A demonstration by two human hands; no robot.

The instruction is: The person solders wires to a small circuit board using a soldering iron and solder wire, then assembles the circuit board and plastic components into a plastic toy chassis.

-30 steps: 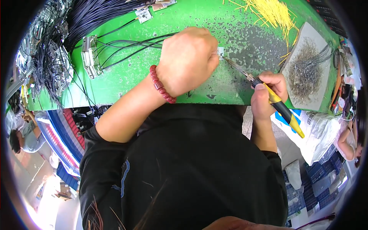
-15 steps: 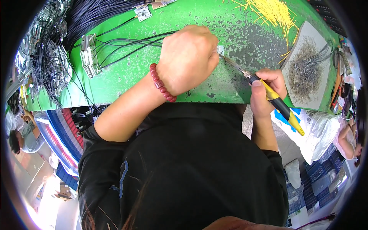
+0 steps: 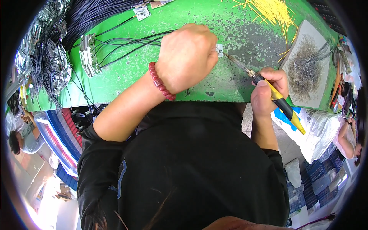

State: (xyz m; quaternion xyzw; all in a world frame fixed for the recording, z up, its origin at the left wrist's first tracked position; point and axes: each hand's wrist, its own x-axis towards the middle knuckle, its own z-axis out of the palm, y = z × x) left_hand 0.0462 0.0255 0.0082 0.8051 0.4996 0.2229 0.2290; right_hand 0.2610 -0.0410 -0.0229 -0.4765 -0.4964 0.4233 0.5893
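Head view: right hand (image 3: 270, 89) is wrapped firmly round one yellow-and-black soldering iron (image 3: 283, 105), thumb and fingers near the front of the handle. Left hand (image 3: 188, 55) is curled, knuckles up; its fingertips are hidden, so whether it grips anything cannot be told. One small white board (image 3: 219, 50) pokes out just beyond it, above the green bench (image 3: 237, 86). Several black cables (image 3: 132, 41), too overlapped to count, run from a metal stack (image 3: 88, 55) to the left hand. One further board (image 3: 142, 13) lies at the far edge; yellow strips (image 3: 274, 15) are too many to count. Half a second ago the iron's tip met the small white board's corner; now it sits slightly to the right, just beside it. The left hand has barely shifted.
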